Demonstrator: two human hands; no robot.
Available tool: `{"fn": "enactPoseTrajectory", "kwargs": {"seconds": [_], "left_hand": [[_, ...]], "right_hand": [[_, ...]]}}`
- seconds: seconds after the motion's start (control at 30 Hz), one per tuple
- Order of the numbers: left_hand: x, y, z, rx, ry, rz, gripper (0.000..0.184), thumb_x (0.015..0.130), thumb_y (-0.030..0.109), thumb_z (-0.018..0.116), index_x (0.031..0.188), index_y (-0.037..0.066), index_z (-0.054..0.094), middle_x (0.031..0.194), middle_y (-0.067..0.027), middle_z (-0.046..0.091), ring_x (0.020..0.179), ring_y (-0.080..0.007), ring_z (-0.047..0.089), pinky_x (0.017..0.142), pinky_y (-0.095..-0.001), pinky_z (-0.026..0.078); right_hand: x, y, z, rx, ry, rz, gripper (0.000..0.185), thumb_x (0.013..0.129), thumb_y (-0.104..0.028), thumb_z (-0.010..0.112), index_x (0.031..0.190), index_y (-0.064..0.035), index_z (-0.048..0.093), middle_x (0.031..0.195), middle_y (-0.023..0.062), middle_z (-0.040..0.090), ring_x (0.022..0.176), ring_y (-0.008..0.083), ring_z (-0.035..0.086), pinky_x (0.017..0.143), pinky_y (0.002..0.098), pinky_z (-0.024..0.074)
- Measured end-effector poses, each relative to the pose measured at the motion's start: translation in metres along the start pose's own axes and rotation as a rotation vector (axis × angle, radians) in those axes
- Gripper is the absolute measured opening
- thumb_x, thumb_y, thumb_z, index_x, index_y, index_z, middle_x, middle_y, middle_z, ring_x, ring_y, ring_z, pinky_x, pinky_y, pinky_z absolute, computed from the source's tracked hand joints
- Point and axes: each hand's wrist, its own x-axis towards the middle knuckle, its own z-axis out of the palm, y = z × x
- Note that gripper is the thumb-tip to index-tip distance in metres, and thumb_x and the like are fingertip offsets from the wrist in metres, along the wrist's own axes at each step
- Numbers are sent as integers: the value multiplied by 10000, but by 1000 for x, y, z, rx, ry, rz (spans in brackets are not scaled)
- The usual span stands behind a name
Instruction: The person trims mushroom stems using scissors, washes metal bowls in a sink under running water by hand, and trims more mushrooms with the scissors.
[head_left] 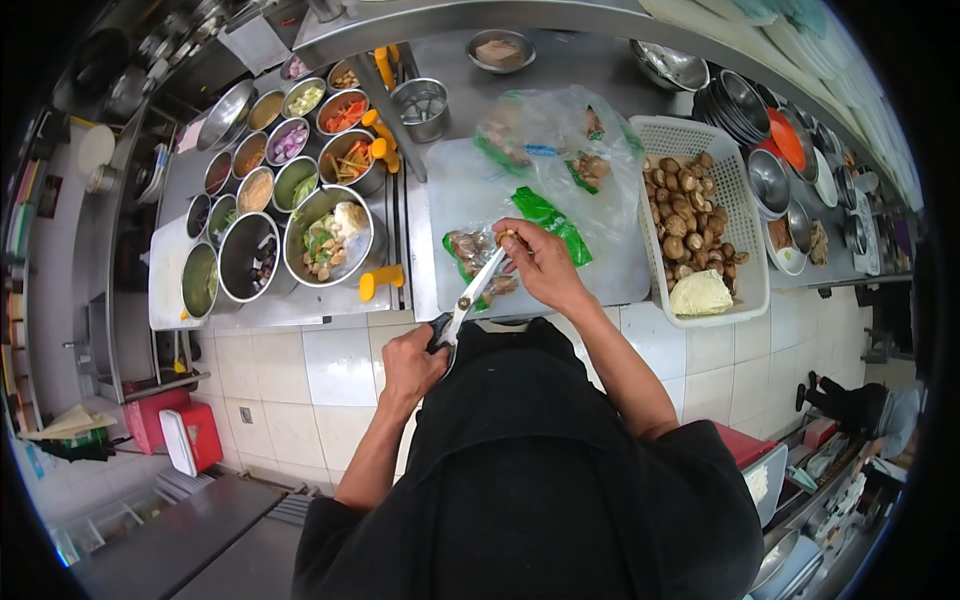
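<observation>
My left hand [412,368] grips the black handles of a pair of scissors [466,300], whose pale blades point up and to the right. The blade tips reach the fingers of my right hand [545,266], which pinch a small brown mushroom [512,240]. Below both hands is a white cutting board [455,180]. On it lie a green and clear plastic bag [468,245] with brownish pieces inside, a green plastic wrapper [550,222] and a large clear plastic bag [560,130]. Part of the nearest bag is hidden behind the scissors.
A white perforated basket [757,255] holds many brown mushrooms [688,215] and a piece of cabbage [701,294]. Several steel pots with cut vegetables stand left, the nearest a large pot [375,240]. Stacked bowls [740,105] sit at right. Another person [875,415] is at far right.
</observation>
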Motion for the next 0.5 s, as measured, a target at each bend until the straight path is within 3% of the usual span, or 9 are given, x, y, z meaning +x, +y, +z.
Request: {"fn": "enactPoseTrajectory", "kwargs": {"seconds": [0.13,0.17,0.27,0.33,0.43,0.5], "left_hand": [[-11,-10,2,-54,46,-26,202,652,123,704,666,10,537,641,-179,595,614,-386,602,562,-440,473],[-14,-13,0,-57,48,-57,204,652,124,705,663,10,536,641,-179,594,614,-386,602,561,-439,471],[-23,-21,3,-70,90,-115,210,651,123,701,640,3,529,591,-179,569,564,-376,589,532,-427,461],[-26,-25,7,-87,107,-170,212,655,120,698,629,-3,528,560,-175,551,527,-364,579,515,-416,455],[-25,-26,15,-170,162,-187,162,660,60,660,619,-10,520,473,-88,428,417,-158,402,441,-317,362],[-23,-24,12,-144,136,-226,188,662,94,688,621,-10,537,505,-132,495,454,-265,505,476,-358,417]], "right_hand": [[24,5,11,38,94,-65,186,961,-177,580,1034,-11,619,782,75,641,682,126,632,585,295,492],[36,10,12,-77,175,-106,231,943,-263,615,940,-32,623,682,79,621,639,189,621,574,320,466],[71,-17,37,-211,219,-269,265,933,-269,645,872,-14,606,693,69,601,609,151,534,599,298,461],[89,-52,63,-266,18,-262,322,893,-326,685,815,-22,615,716,111,620,613,195,545,596,326,455],[111,-69,96,-262,-65,-297,322,880,-327,691,806,-23,616,714,117,617,639,218,565,617,343,456],[118,-75,99,-190,-58,-205,272,887,-284,680,829,-26,614,735,112,609,673,223,578,642,349,459]]}}
